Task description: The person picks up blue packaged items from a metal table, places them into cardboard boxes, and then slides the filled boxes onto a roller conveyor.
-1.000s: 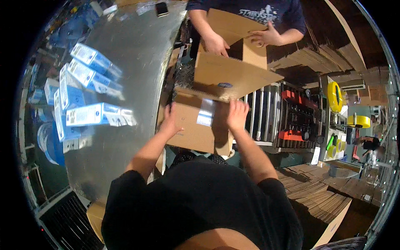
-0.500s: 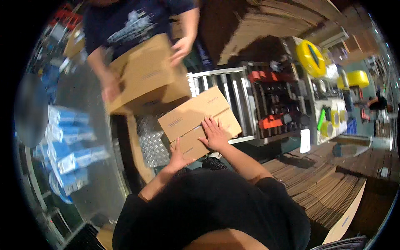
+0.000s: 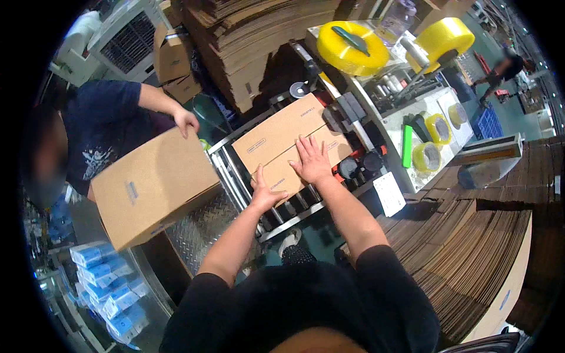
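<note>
A brown cardboard box [image 3: 276, 136], its top flaps meeting along a seam, lies on the roller conveyor [image 3: 228, 179] in front of me. At the box's near left corner, my left hand [image 3: 267, 192] presses with thumb and fingers spread. My right hand [image 3: 313, 162] rests flat on the top, across the seam, fingers stretched apart. The far right end of the box sits in among the black rollers and red parts of a taping machine [image 3: 347, 112]. To the left, a co-worker's hand [image 3: 186, 120] holds a larger cardboard box [image 3: 156, 182].
Blue-and-white packages [image 3: 112, 288] are piled on a metal table at the lower left. Rolls of yellow tape [image 3: 352, 48] and a green-handled tool [image 3: 407, 147] lie by the machine. Stacks of flat cardboard [image 3: 465, 259] stand at my right, more [image 3: 241, 53] at the back.
My hands and the box have moved right, along the rollers into the taping machine. The co-worker's box has swung left and nearer. My view has turned to the right.
</note>
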Demonstrator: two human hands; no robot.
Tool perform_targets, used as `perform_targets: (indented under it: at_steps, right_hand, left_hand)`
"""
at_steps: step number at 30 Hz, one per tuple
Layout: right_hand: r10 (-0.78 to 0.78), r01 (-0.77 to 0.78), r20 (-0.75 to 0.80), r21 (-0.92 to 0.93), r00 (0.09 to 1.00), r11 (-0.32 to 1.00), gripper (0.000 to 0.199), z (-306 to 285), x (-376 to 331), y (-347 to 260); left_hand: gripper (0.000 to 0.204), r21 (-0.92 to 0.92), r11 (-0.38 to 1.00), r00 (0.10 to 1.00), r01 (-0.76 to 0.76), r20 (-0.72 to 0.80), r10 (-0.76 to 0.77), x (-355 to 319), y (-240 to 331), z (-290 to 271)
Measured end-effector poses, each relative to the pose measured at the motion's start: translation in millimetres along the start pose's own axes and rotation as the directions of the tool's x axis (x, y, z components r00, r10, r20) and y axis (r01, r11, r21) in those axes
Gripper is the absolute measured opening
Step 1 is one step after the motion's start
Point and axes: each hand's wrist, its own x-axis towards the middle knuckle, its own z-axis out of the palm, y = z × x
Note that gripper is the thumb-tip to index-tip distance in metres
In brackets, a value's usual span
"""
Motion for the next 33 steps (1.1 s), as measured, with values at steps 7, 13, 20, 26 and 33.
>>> perform_targets:
  at_steps: [7,13,20,26,33]
  right_hand:
    - [0.152,-0.068,-0.195,0.378,0.969,0.923,0.049,22.9,-68.7,-21.8]
    - [0.298,-0.139,-0.615,0.293,0.730,0.946,0.042,-95.7,-239.4,-22.6]
    - [0.534,-0.961,-0.809,-0.276,0.245,0.023,0.080,-293.2,-530.8,4.5]
    - [0.502,-0.867,-0.722,-0.289,0.476,0.406,0.045,-311.8,-556.7,-13.1]
    - [0.038,-0.593,-0.815,-0.388,0.579,0.706,0.020,-315.4,-571.5,-103.5]
  left_hand:
    - [0.126,0.113,0.992,0.998,-0.063,-0.004,0.064,54.4,27.5,56.2]
    - [0.090,0.069,0.886,0.885,-0.458,0.129,0.447,25.4,62.5,18.1]
    - [0.044,0.124,0.959,0.904,-0.256,0.384,0.191,-131.7,-122.4,-51.3]
    - [0.045,0.024,0.952,0.865,-0.305,0.424,0.267,-188.6,-110.5,-92.4]
    - [0.054,-0.283,0.831,0.781,-0.480,0.293,0.551,-273.7,1.5,-172.9]
